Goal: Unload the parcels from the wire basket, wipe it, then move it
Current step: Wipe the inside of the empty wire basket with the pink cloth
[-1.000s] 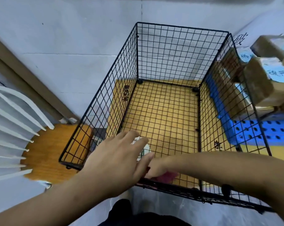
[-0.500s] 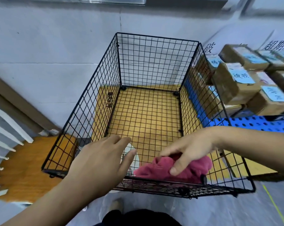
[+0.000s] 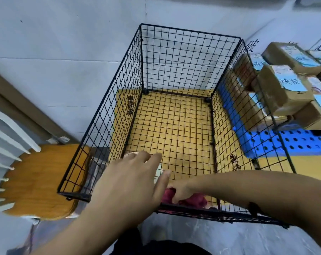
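Partly hidden under right hand [image 3: 181, 191]: red cloth [image 3: 195, 201] in basket [image 3: 191, 31].

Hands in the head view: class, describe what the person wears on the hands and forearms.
The left hand and right hand are bare: no gloves, and no rings that show. The left forearm and right forearm are uncovered as far as the frame reaches, with no sleeve, watch or bracelet visible.

Red cloth [image 3: 194, 200] mostly hidden under right grip [image 3: 181, 192]. White thing [image 3: 158, 172] under left grip [image 3: 130, 181], can't tell what. Parcels [image 3: 283, 89] cut off at right edge. Chair [image 3: 38, 181] cut off at left edge.
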